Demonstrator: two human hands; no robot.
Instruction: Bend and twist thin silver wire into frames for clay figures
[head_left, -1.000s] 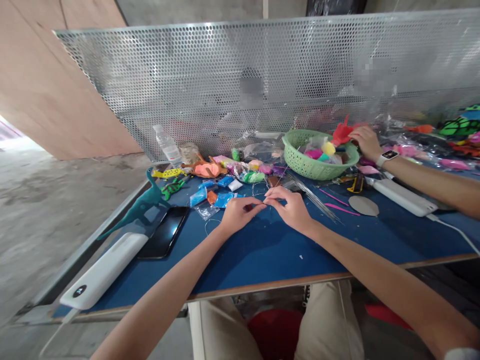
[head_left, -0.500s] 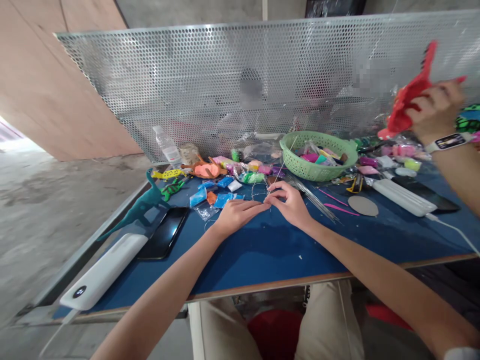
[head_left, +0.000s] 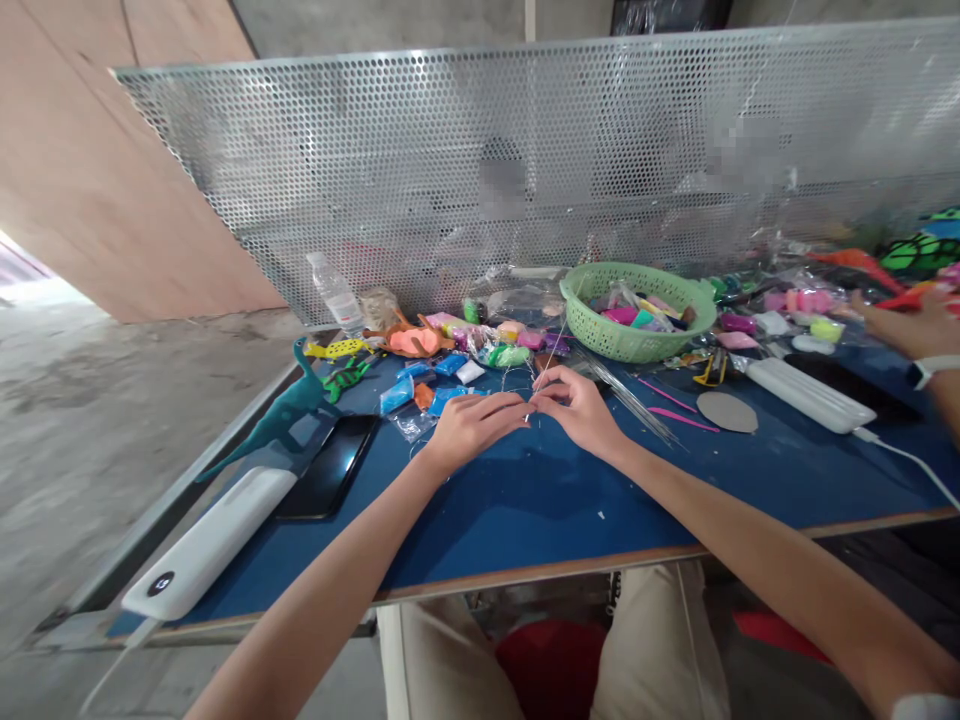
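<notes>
Thin silvery wire, bent partly into a loop, rises from between my fingertips over the blue table. My left hand is closed, its fingertips pinching the wire from the left. Close against it, my right hand pinches the same wire between thumb and fingers. One long straight end sticks up toward the green basket. Just beyond my left hand lie blue clay packets and an orange piece. A bundle of straight wires rests right of my right hand.
A green basket of packets stands behind. On the left are a teal dinosaur figure, a phone and a white power bank. Pink tools and another power bank lie right. A co-worker's hand reaches in at right.
My hands stay together on the wire, with a slight shift of the fingers. The co-worker's hand has lowered the red figure to the table at the far right.
</notes>
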